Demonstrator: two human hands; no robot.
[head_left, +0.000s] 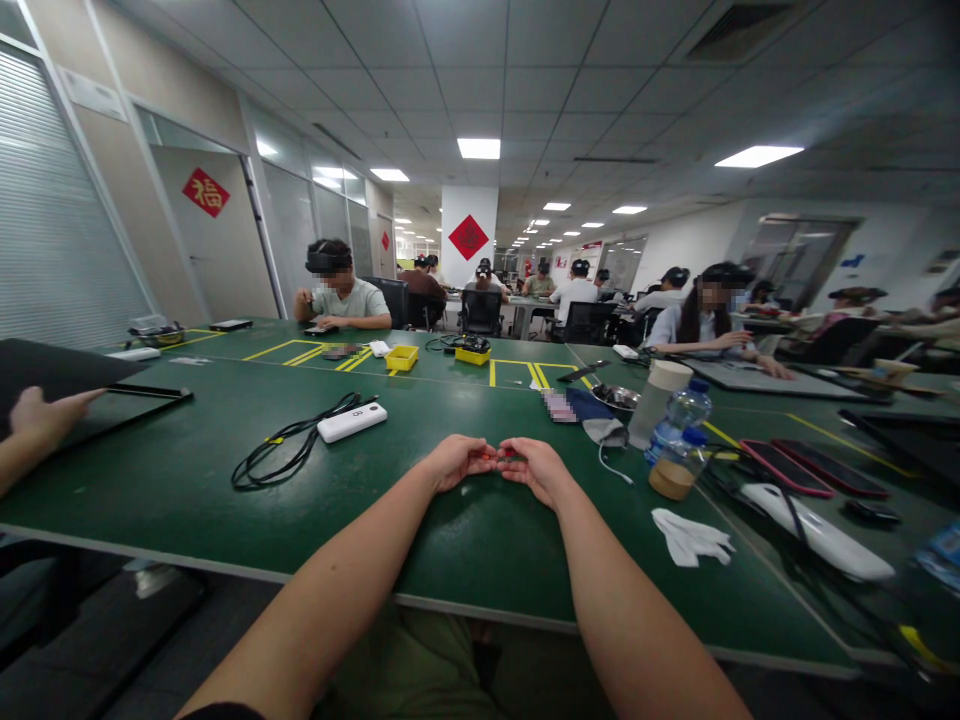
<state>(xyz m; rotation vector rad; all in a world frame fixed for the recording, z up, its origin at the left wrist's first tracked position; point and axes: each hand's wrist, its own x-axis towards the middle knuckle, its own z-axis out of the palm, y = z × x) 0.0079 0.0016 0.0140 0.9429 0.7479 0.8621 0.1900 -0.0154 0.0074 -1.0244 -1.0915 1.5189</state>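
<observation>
My left hand [457, 463] and my right hand [536, 470] are raised just above the green table [472, 560], with their fingertips meeting in front of me. The fingers of both are bent inward in a pinch. Small reddish spots show at the fingertips; whether these are a tiny thing or just skin, I cannot tell. To the left of my hands lies a white power bank [352, 422] beside a coiled black cable [281, 455]. A crumpled white tissue [691, 537] lies to the right of my right forearm.
Rightward stand plastic bottles [679, 415], a pale tumbler [660, 395] and a metal bowl [616, 397], with phones [784, 467] and a long white device [817, 530] further over. Yellow trays [403, 358] sit ahead. Another person's hand [45, 420] holds a black panel [60, 385] at left.
</observation>
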